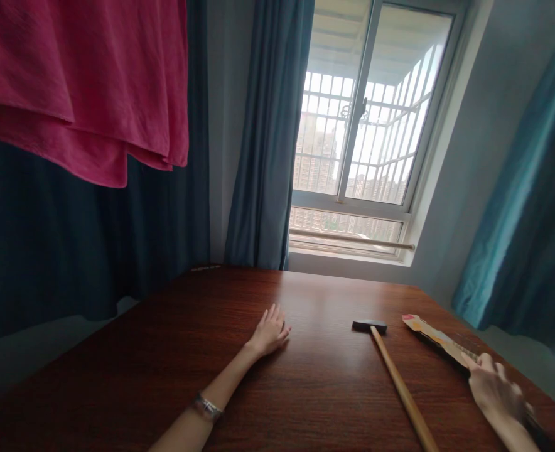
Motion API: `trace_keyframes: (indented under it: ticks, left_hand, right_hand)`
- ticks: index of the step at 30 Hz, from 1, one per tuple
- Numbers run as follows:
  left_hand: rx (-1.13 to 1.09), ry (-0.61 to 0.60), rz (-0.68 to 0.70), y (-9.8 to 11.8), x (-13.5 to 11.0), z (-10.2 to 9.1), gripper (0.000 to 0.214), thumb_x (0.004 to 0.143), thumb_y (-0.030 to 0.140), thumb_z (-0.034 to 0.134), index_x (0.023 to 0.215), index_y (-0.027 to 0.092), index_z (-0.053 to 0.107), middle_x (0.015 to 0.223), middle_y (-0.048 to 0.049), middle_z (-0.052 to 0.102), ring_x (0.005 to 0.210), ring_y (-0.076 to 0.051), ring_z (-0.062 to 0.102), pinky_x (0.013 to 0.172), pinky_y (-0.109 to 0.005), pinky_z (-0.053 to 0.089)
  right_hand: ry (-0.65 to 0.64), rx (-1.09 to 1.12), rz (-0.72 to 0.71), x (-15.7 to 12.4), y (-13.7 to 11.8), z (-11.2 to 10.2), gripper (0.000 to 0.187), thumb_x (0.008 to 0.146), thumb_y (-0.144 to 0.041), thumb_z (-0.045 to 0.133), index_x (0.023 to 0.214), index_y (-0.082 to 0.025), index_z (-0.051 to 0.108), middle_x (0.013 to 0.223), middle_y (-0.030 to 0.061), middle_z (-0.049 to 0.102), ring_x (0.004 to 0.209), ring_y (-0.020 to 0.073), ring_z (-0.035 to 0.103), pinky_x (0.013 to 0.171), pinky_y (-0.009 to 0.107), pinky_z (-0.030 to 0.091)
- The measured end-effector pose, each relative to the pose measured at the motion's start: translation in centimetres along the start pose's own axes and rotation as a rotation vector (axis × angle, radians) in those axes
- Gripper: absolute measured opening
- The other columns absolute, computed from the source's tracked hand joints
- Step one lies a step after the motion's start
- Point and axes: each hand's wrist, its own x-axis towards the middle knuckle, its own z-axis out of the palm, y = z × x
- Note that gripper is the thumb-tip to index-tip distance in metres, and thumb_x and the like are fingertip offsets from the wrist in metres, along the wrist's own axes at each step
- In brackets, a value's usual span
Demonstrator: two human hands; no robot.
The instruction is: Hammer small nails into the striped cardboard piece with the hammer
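Observation:
My left hand (270, 333) lies palm down on the brown wooden table (164, 376), its fingers stretched out and nothing in it. A bracelet or watch circles that wrist. To its right is a hammer (400, 383) with a dark head and a long pale wooden handle, which runs out of the bottom edge. My right hand (496, 386), slightly blurred, is closed around a long narrow tool in a printed cardboard sleeve (440, 339). The sleeve is cream with pink and orange patches, and a dark edge shows beneath. Its exact kind is hard to make out.
A pink cloth (84, 94) hangs at the upper left before a dark blue curtain (164, 238). Behind the table is a window (353, 150) with bars outside. Another blue curtain (517, 220) hangs on the right, beyond the table's right edge.

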Motion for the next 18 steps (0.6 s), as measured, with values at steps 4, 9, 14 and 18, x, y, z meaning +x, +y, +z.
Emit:
trace_keyframes:
  ticks: [4,9,14,18]
  left_hand:
    - [-0.008,-0.049,0.057,0.9,0.2,0.2,0.054,0.087,0.045,0.028,0.131,0.014,0.036,0.140,-0.0161,0.027,0.132,-0.027,0.017,0.104,-0.047,0.017]
    - [-0.052,-0.084,0.123,1.8,0.0,0.5,0.052,0.088,0.045,0.025,0.130,0.018,0.037,0.139,-0.0138,0.030,0.131,-0.025,0.019,0.104,-0.045,0.018]
    - [-0.101,-0.130,0.154,2.6,-0.4,0.4,0.052,0.088,0.046,0.025,0.129,0.018,0.037,0.140,-0.0130,0.030,0.131,-0.025,0.019,0.104,-0.044,0.018]
    - [-0.122,-0.194,0.179,4.1,-1.2,0.0,0.057,0.087,0.049,0.026,0.132,0.016,0.033,0.141,-0.0138,0.026,0.132,-0.027,0.015,0.105,-0.044,0.017]
  right_hand:
    - [-0.056,0.006,0.051,-0.5,-0.7,0.5,0.029,0.075,-0.021,0.040,0.080,-0.027,0.068,0.073,0.0118,0.058,0.067,0.0256,0.058,0.052,0.035,0.041]
    - [-0.148,0.038,0.084,0.0,-0.6,0.7,0.030,0.071,-0.028,0.043,0.084,-0.029,0.070,0.075,0.0110,0.061,0.068,0.0278,0.062,0.056,0.040,0.043]
    - [-0.246,0.066,0.104,0.5,-0.5,0.2,0.039,0.071,-0.041,0.042,0.093,-0.024,0.068,0.083,0.0140,0.064,0.071,0.0319,0.063,0.062,0.044,0.044]
    - [-0.267,0.078,0.118,-0.6,-1.8,-0.1,0.045,0.074,-0.043,0.038,0.100,-0.016,0.064,0.088,0.0195,0.062,0.079,0.0361,0.061,0.069,0.048,0.043]
